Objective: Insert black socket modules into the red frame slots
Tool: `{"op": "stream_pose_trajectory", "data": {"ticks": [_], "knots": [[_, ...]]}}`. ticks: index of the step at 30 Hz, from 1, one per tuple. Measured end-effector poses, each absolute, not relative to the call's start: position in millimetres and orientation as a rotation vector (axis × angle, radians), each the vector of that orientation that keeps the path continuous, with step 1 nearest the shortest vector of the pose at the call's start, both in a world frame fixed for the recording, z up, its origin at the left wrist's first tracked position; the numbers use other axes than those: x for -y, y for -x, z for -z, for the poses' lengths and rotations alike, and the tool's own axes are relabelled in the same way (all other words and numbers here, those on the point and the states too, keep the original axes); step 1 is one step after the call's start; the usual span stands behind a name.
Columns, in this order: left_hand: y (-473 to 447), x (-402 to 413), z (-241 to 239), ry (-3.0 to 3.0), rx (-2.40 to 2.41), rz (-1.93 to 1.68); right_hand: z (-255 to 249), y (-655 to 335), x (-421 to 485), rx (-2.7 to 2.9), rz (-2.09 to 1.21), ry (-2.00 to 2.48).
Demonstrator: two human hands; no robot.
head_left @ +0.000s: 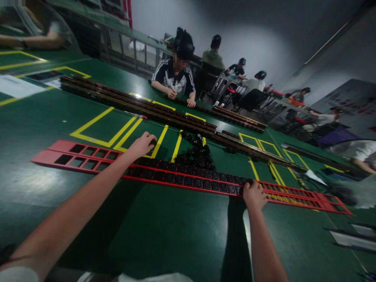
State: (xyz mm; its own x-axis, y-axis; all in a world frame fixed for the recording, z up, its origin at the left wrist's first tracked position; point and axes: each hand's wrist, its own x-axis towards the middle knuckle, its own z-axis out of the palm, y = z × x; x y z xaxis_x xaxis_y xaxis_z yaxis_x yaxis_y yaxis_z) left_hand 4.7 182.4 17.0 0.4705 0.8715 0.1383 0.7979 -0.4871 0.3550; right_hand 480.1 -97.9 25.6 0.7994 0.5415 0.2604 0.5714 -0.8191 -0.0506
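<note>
A long red slotted panel lies across the green table in front of me. Black power sockets fill two rows along its middle, while slots at both ends are bare. Over the far edge of its left part is my left hand, fingers curled together around something dark that I cannot make out. My right hand rests on the panel at the right end of the socket rows, its fingers closed at a black socket. Behind the panel sits a heap of loose black sockets.
Long dark metal rails run across the table behind the heap. Yellow tape outlines mark the tabletop. Across the table sits a person with both hands near the rails; other people work farther back and at both sides.
</note>
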Motion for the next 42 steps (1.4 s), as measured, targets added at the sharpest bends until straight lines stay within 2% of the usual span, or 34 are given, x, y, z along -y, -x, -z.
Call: {"op": "stream_pose_trajectory", "data": {"ticks": [5,8,16,23,42], "knots": [[46,-141,-10,-2.259,-1.657,-0.988,-15,-479,94,0.689,0.429,2.714],[63,-112,-4,-2.239,-1.665,-1.133,-9,-485,93,0.607,0.428,2.588],[57,-96,4,-2.295,-1.619,-0.971,-5,-498,94,0.601,0.311,2.572],[59,-97,6,-2.271,-1.639,-0.960,-5,-497,94,0.606,0.339,2.533],[62,-102,8,-2.335,-1.464,-1.227,-8,-493,92,0.566,0.344,2.576]]}}
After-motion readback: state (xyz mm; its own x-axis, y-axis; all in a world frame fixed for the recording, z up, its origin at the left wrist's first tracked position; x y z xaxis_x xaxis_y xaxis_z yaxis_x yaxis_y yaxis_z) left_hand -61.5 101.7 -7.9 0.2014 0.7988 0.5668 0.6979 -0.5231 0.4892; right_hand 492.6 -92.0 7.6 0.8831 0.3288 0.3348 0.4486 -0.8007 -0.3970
